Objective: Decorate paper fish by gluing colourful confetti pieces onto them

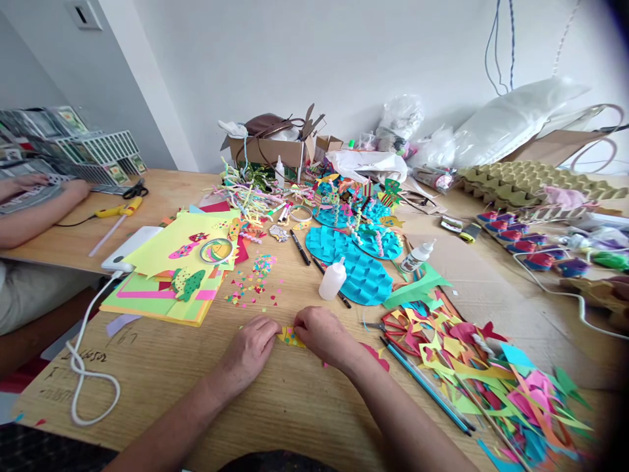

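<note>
A small yellow paper piece with coloured dots [289,336] lies low over the table between my hands. My left hand [253,344] pinches its left end, fingers closed. At its right end my right hand [322,333] has its fingers closed on it, covering part of the piece. Just beyond my right hand stands a white squeeze bottle [333,280]. Small coloured confetti bits [258,282] are scattered beyond my left hand. A red paper shape [376,356] lies partly behind my right forearm.
Coloured paper sheets [157,252] are stacked at left, near a white cable [81,367]. Blue textured discs [358,269] stand centrally. Right are red-handled scissors [393,324], blue pencils [427,387] and paper scraps [491,380]. Another person's arm [44,213] rests at far left.
</note>
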Motion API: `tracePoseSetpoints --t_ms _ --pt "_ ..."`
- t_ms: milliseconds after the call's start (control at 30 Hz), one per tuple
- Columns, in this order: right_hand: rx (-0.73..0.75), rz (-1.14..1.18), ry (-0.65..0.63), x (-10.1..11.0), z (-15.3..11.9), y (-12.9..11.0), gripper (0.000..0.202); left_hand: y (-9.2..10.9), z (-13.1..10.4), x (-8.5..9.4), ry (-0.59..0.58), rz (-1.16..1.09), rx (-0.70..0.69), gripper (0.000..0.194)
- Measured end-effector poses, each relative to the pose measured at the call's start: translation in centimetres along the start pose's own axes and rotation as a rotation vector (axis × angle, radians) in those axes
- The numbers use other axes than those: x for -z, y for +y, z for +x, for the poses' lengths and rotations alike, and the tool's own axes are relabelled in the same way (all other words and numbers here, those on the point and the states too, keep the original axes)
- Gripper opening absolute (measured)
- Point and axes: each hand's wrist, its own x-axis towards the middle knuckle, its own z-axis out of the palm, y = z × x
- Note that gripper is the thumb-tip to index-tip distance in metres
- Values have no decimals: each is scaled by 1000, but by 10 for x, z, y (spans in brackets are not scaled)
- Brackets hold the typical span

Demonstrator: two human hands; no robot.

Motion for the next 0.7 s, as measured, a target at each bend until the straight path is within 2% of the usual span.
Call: tracePoseSetpoints --t_ms 300,433,500,600,700 --pt "-11 22 23 0 -1 -2 22 -1 1 0 31 -9 -5 19" --pt "16 73 93 20 -13 -5 21 -1 0 -2 37 -62 4 18" --pt "124 212 195 34 -28 -10 17 0 1 0 18 -138 41 18" --pt "244 315 267 48 -57 -17 15 -3 5 17 5 -364 200 16" --pt "346 291 226 40 -77 -17 20 -10 10 49 181 -531 352 12"
